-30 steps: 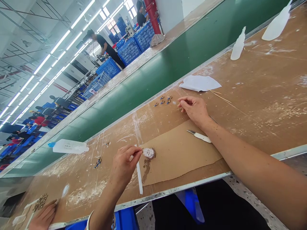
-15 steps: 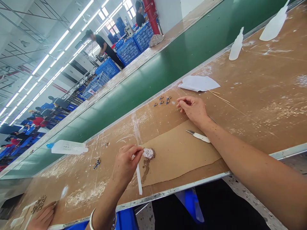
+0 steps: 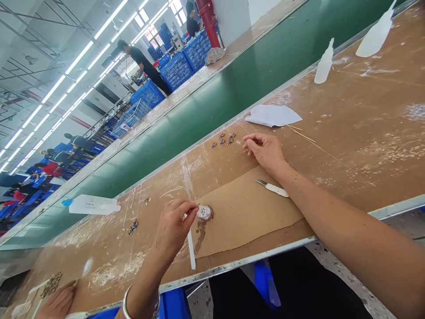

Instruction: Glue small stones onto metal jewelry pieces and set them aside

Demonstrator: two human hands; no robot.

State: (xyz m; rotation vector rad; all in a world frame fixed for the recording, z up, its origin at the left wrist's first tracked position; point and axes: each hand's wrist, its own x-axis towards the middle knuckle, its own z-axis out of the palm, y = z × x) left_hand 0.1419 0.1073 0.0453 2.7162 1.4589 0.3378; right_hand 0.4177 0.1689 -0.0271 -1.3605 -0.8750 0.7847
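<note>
My left hand [image 3: 174,226] is pinched shut on a thin stick whose tip touches a small round lid of white glue [image 3: 205,212] on a brown cardboard sheet [image 3: 252,212]. A white strip [image 3: 191,243] lies under that hand. My right hand [image 3: 265,150] rests further out, thumb and fingers pressed together on something too small to make out. Just beyond it lie several tiny blue and gold pieces [image 3: 223,139]. A white-handled knife [image 3: 272,188] lies beside my right wrist.
A green conveyor belt [image 3: 212,106] runs along the far side of the wooden bench. White bottles [image 3: 323,65] [image 3: 91,205], a white paper [image 3: 272,115] and thin sticks [image 3: 301,132] lie on it. Another person's hand [image 3: 58,302] rests at bottom left. Workers stand by blue crates [image 3: 179,68].
The view has drifted slightly; both hands stay nearly where they were, the left still at the glue lid and the right still by the small pieces.
</note>
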